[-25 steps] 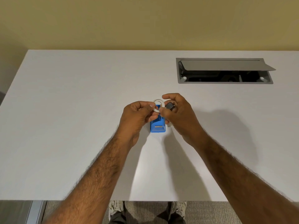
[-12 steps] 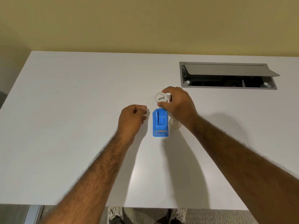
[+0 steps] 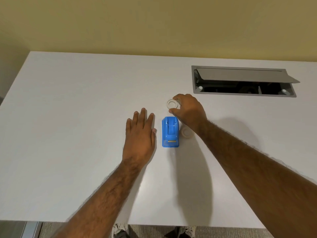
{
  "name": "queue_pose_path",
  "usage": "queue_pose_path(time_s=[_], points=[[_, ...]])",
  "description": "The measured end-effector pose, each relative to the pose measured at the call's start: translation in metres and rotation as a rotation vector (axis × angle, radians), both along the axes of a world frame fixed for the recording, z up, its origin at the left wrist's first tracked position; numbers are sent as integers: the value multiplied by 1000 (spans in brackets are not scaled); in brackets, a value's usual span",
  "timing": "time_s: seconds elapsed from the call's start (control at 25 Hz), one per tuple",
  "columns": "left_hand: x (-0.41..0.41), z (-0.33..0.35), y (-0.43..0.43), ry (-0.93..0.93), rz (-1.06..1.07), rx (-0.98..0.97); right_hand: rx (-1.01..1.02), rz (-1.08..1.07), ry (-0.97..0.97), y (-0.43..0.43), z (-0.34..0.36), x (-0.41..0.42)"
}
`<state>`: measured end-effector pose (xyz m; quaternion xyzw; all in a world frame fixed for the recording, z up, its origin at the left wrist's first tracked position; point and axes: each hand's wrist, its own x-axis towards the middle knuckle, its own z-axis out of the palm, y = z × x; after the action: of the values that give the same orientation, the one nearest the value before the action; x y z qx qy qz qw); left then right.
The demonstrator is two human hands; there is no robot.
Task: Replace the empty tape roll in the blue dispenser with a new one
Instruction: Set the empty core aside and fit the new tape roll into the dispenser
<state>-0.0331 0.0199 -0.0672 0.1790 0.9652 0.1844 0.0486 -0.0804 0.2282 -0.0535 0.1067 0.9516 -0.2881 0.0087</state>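
The blue dispenser (image 3: 170,133) stands on the white table (image 3: 68,134), its roll slot bare. My right hand (image 3: 187,110) is just beyond it, thumb and fingertips closed around a white ring, the empty tape core (image 3: 172,104), which lies flat at the table surface. A clear tape roll (image 3: 187,133) lies flat right of the dispenser, partly hidden by my right wrist. My left hand (image 3: 140,136) rests flat, palm down, left of the dispenser, fingers spread, holding nothing.
A grey cable hatch (image 3: 243,81) with its flap raised is set into the table at the back right. A yellow wall stands behind the table. The table's near edge runs along the bottom, with shoes and carpet below it.
My right hand has carried the white ring away from the dispenser toward the far side. My left hand let go, opened from a fist and laid itself flat on the table.
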Motion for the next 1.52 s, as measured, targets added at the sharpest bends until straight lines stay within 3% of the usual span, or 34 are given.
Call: queue_pose_path(time_s=[0.12,0.28,0.44,0.8,0.92,1.2,1.4,1.52], points=[[5,-12,-6,-32,-1,-99,-60,-31,-2,0,5,3],[7,-18,-10,-1,-5,-158,-265,-265,68,11,20,16],[10,-20,-11,0,-1,-181,-405,-294,-57,20,28,46],[29,-18,-16,-10,-17,-167,-151,-67,-137,13,19,99],[35,-19,-20,-15,-19,-123,-59,-70,-91,10,16,103],[46,-15,-29,-40,-6,32,-72,-115,-76,12,12,104],[52,13,-31,9,88,234,-141,-190,-104,18,22,108],[50,41,-24,52,138,436,-291,-264,-32,19,39,109]])
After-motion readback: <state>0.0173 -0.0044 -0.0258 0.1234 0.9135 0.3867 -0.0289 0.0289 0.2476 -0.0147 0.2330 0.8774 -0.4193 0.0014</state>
